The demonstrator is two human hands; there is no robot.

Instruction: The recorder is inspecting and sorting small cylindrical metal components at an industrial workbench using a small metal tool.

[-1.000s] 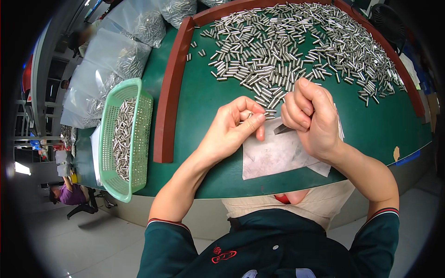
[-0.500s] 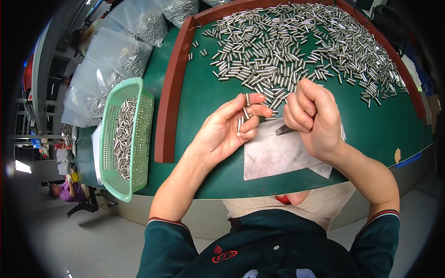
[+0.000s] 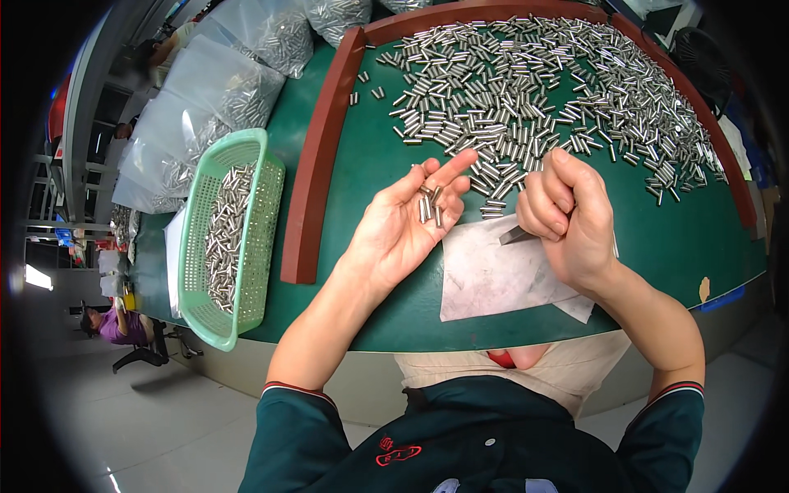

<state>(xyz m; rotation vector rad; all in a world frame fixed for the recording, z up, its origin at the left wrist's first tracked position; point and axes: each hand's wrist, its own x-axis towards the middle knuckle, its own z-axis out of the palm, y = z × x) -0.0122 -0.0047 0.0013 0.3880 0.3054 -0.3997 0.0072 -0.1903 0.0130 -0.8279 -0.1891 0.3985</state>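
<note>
From where I stand, the green table (image 3: 682, 238) is the largest item. A red-brown rail (image 3: 315, 189) borders its left, far and right sides. Clear bags (image 3: 185, 115) lie outside the rail at left, beside a light-green mesh basket (image 3: 259, 230). A stained whitish sheet (image 3: 485, 283) lies near the front edge. The hands are apart: the left hand (image 3: 393, 230) is palm up, fingers loosely spread; the right hand (image 3: 575, 218) is closed around a dark flat tool (image 3: 514, 236), apparently metal, mostly hidden. Short metal pins (image 3: 468, 107) lie massed within the rail, inside the basket, and, a few, on the left fingers.
</note>
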